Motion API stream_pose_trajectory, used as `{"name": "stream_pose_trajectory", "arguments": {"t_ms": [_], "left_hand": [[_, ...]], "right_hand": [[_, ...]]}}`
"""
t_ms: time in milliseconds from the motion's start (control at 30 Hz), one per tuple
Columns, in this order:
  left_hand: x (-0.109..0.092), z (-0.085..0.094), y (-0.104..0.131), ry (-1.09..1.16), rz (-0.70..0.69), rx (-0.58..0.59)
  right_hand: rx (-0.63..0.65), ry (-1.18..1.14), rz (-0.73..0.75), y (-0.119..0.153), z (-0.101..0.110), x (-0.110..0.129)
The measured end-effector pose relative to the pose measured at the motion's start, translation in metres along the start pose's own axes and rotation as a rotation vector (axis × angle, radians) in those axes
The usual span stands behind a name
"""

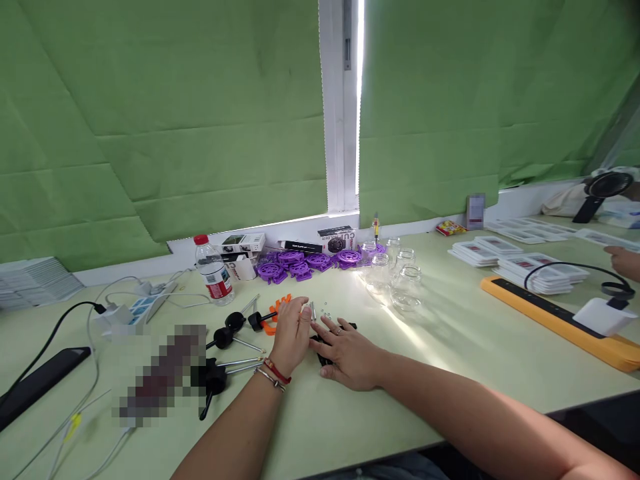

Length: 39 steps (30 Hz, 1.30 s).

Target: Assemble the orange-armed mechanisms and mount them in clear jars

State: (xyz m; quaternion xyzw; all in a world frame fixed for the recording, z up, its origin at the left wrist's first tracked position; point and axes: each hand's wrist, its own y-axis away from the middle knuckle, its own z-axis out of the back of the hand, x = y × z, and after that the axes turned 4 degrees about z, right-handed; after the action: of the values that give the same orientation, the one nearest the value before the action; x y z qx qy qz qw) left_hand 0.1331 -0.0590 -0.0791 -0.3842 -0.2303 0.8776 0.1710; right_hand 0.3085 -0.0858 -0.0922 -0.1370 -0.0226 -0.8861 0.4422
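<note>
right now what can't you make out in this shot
- Shape of the black piece: head view, mostly covered by the right hand.
- Whether the left hand grips anything: head view, its palm is turned out of sight.
- Tiny bits beyond the hands: head view, too small.
- Reddish-dark object at left: head view, blurred into blocks.
- Rest of the other person's hand: head view, cut off by the right edge.

"CUP" on white box (349, 243), print on bottle label (219, 284) too small
</note>
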Motion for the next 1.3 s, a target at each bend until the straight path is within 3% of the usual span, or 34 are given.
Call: {"name": "stream_pose_trajectory", "arguments": {"t_ms": [267, 533, 700, 900, 1300], "left_hand": [[0.0, 0.001, 0.0, 0.008, 0.021, 0.018], [0.0, 0.001, 0.0, 0.006, 0.016, 0.034], [0.001, 0.0, -0.001, 0.018, 0.065, 0.05], [0.002, -0.002, -0.002, 0.041, 0.078, 0.057], [-0.004, -0.003, -0.002, 0.029, 0.046, 0.12]], "right_hand": [[-0.014, 0.032, -0.117, 0.004, 0.001, -0.015], [0.165, -0.02, -0.247, 0.015, 0.014, -0.036], [0.115, 0.009, -0.324, 0.013, 0.015, -0.062], [0.009, 0.08, -0.272, -0.003, 0.011, -0.088], [-0.054, 0.129, -0.158, -0.016, 0.011, -0.104]]}}
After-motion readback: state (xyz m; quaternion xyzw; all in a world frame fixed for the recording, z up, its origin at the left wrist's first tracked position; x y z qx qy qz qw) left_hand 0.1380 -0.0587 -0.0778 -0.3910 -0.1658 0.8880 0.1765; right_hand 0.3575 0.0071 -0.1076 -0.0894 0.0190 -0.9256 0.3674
